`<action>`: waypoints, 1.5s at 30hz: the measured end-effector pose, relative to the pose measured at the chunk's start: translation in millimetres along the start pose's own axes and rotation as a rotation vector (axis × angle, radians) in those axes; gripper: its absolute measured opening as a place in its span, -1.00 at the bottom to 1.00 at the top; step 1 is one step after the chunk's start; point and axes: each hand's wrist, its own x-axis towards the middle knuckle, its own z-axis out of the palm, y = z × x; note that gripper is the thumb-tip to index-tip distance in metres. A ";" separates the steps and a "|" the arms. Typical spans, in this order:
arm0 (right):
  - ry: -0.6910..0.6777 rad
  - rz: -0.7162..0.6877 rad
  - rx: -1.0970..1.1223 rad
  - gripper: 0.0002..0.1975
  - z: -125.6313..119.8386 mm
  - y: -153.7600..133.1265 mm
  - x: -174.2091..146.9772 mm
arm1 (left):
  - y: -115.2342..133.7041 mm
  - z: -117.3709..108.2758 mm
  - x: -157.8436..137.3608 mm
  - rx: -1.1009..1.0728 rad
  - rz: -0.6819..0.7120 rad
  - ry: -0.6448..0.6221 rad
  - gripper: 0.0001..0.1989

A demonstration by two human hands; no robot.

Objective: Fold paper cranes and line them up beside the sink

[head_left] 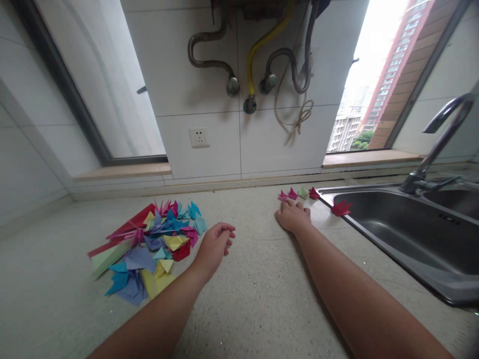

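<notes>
On the left of the counter lies a loose pile of folded paper figures (157, 242) in blue, purple, yellow, pink, green and red. Just right of it hovers my left hand (214, 247), fingers loosely curled and apart, nothing seen in them. My right hand (294, 217) reaches to the back of the counter, its fingertips bent down at a pink origami figure (283, 196), which they partly cover. That figure is the left end of a short row: a second pink figure (293, 193), a light green one (303, 193) and a dark red one (313, 193).
A red paper figure (341, 208) sits on the rim of the steel sink (374, 229) at the right, with a chrome faucet (419, 172) behind. The tiled wall (202, 164) carries a socket (199, 137), hoses and a yellow pipe (252, 60). Windows flank it.
</notes>
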 end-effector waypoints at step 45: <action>-0.030 -0.188 0.026 -0.33 8.3 -30.6 16.6 | -4.4 0.3 0.0 0.100 0.027 -0.069 -0.77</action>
